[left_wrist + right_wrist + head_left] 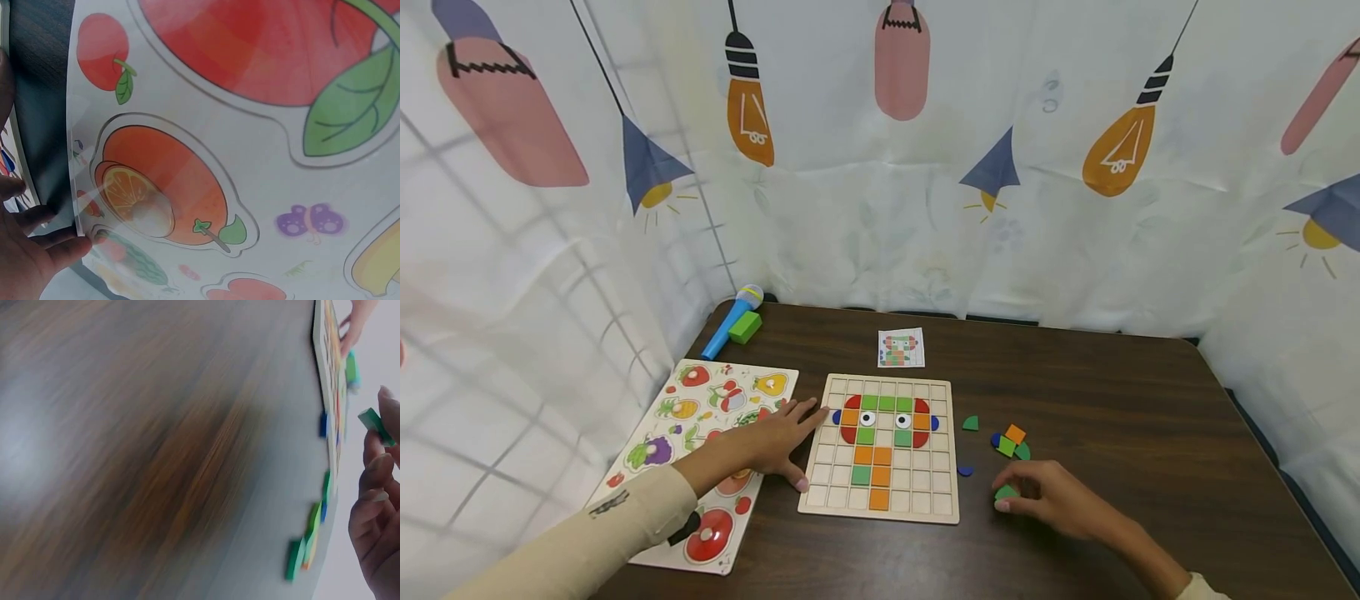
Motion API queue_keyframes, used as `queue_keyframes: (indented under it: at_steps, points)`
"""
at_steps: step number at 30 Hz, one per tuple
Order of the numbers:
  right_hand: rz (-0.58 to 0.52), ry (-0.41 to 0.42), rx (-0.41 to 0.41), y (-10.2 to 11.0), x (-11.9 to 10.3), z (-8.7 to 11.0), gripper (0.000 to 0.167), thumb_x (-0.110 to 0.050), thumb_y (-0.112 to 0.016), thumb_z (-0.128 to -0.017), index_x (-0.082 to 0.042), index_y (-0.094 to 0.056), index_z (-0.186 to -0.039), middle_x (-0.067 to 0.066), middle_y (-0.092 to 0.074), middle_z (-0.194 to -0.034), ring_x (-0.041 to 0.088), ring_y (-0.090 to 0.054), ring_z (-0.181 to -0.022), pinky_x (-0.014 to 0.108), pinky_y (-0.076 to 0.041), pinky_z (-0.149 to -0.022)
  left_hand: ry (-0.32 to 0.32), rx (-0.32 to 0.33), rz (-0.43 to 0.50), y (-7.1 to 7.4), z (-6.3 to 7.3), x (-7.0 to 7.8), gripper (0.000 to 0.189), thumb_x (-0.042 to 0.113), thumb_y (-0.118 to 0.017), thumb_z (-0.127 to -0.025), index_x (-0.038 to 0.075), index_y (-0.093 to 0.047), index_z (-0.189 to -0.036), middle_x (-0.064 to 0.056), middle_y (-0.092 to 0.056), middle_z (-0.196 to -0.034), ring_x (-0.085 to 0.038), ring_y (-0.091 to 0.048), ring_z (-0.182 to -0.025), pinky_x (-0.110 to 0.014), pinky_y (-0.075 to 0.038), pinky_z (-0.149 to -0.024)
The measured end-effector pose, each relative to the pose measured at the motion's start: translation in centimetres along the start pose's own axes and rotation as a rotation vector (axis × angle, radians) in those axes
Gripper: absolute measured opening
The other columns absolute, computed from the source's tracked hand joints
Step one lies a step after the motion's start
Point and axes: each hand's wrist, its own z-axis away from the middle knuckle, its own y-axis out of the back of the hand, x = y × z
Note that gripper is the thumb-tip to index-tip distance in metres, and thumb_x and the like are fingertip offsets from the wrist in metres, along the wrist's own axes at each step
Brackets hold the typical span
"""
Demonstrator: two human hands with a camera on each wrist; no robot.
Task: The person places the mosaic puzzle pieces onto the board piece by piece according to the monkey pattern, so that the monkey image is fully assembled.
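A wooden grid board (838,496) lies mid-table, with orange, green, red and blue pieces and two eye pieces set in its squares. My left hand (778,442) rests at the board's left edge, fingers spread and nearly straight, thumb by the lower left side. To the right of the board, my right hand (1052,498) pinches a dark green quarter-round piece (1006,492) between thumb and fingers. In the right wrist view that green piece (375,425) shows clear of the table. A small picture card (901,347) showing a similar pattern lies behind the board.
Right of the board are a loose green quarter-round (971,423), a blue half-round (966,472) and a small cluster with an orange square (1016,433). A fruit puzzle board (647,467) lies at left, under my left forearm. Behind it are a toy microphone (727,325) and green block (745,327).
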Motion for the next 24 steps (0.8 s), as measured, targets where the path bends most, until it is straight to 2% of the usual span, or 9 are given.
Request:
queue_keyframes:
  at_steps: [4,13,18,24]
  points:
    - [-0.045,0.012,-0.017,-1.1,-1.1,-1.6,0.027,-0.04,-0.073,-0.091,-0.018,-0.071,-0.107,-0.012,-0.056,-0.08,-0.003,-0.048,-0.065,0.02,-0.045,-0.055,0.001,-0.001,-0.001,0.0,0.0,0.0,0.118,0.061,-0.082,-0.07,0.014,-0.023,-0.16,-0.019,-0.018,-0.166,-0.05,-0.017,-0.15,-0.066,-0.033,-0.112]
    - [-0.055,0.002,0.02,-3.8,-4.2,-5.2,0.03,-0.036,-0.075,-0.09,-0.014,-0.072,-0.11,-0.011,-0.059,-0.083,-0.001,-0.049,-0.061,0.019,-0.045,-0.053,0.006,-0.006,0.001,0.1,0.0,0.0,0.117,0.061,-0.082,-0.071,0.015,-0.023,-0.16,-0.019,-0.018,-0.166,-0.05,-0.017,-0.151,-0.066,-0.032,-0.112]
    - [-0.087,-0.019,-0.013,-4.9,-5.8,-7.2,0.028,-0.03,-0.073,-0.092,-0.014,-0.073,-0.115,-0.01,-0.062,-0.088,0.001,-0.048,-0.058,0.018,-0.041,-0.051,0.001,0.0,0.004,-0.1,-0.1,0.0,0.116,0.06,-0.082,-0.071,0.015,-0.024,-0.16,-0.019,-0.018,-0.166,-0.05,-0.017,-0.151,-0.066,-0.033,-0.112]
    - [-0.109,0.003,-0.05,-6.3,-7.0,-9.2,0.027,-0.022,-0.073,-0.094,-0.011,-0.072,-0.118,-0.008,-0.064,-0.089,0.001,-0.049,-0.057,0.018,-0.043,-0.052,0.005,-0.002,0.002,-0.2,-0.1,-0.2,0.116,0.061,-0.081,-0.071,0.016,-0.023,-0.16,-0.018,-0.018,-0.166,-0.049,-0.017,-0.151,-0.066,-0.032,-0.112]
